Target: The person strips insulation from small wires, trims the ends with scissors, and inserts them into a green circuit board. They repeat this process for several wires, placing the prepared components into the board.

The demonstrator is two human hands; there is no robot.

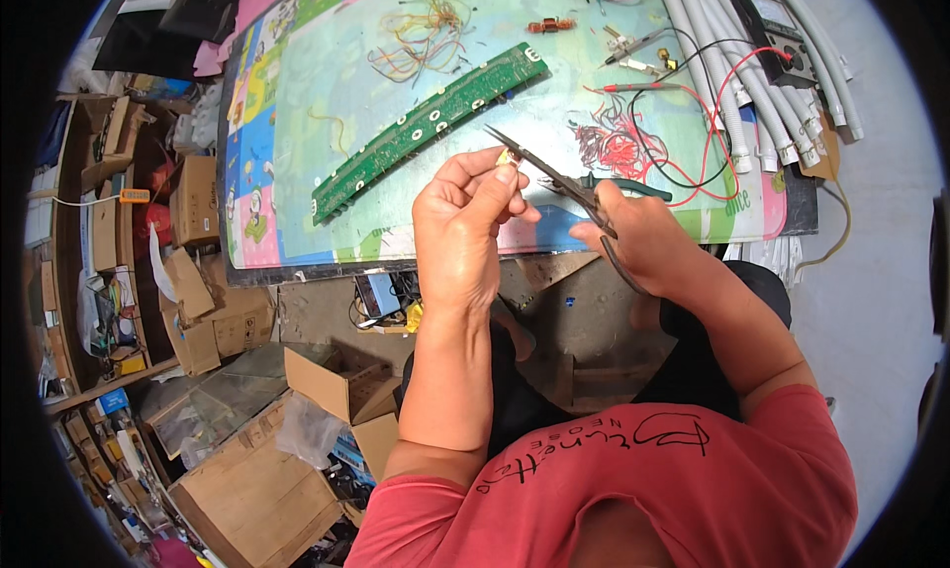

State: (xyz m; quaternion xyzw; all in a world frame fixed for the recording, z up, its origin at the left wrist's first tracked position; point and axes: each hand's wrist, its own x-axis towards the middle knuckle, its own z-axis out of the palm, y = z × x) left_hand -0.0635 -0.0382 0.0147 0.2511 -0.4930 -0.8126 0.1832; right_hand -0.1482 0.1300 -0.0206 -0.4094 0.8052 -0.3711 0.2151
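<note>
My left hand (466, 219) is raised at the table's near edge, pinching a small yellowish part (506, 157) between thumb and forefinger. In my right hand (631, 230) is a slim, pointed dark metal hand tool (545, 169), scissors or long-nose pliers. Its jaws pass right beside the small part; whether they touch it I cannot tell. Beneath the tool, green-handled pliers (631, 188) lie on the table, partly hidden by my right hand. Beyond my left hand, a long, curved green circuit board (430, 126) lies diagonally.
On the mat-covered table (334, 63) are tangled wires (423, 37), red and black wire scraps (620, 145), a copper coil (551, 25) and red and black test probes (638, 87). A multimeter (779, 34) rests on grey tubes (705, 56) at right. Cardboard boxes (223, 323) and shelves (96, 197) stand at left.
</note>
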